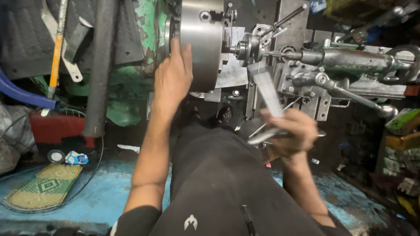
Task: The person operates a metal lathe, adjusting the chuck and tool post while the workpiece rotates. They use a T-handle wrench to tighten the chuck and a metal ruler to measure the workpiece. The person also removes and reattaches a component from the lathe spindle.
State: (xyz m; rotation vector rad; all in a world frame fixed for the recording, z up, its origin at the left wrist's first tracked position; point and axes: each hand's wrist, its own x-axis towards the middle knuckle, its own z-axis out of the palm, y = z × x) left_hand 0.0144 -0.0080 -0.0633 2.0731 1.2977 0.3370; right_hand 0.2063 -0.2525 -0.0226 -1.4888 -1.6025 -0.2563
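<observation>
The left hand (173, 78) lies flat, fingers together, on the rim of the lathe chuck (202, 41) — nearer of the two. The right hand (291, 133) pinches a blurred caliper (269, 94), which points up toward the workpiece (249, 48) — axis horizontal, running rightward from the chuck.

A small blue-and-white carton (76, 158) lay on the floor's left side; green and yellow packets (402, 140) were stacked at its right edge.
</observation>
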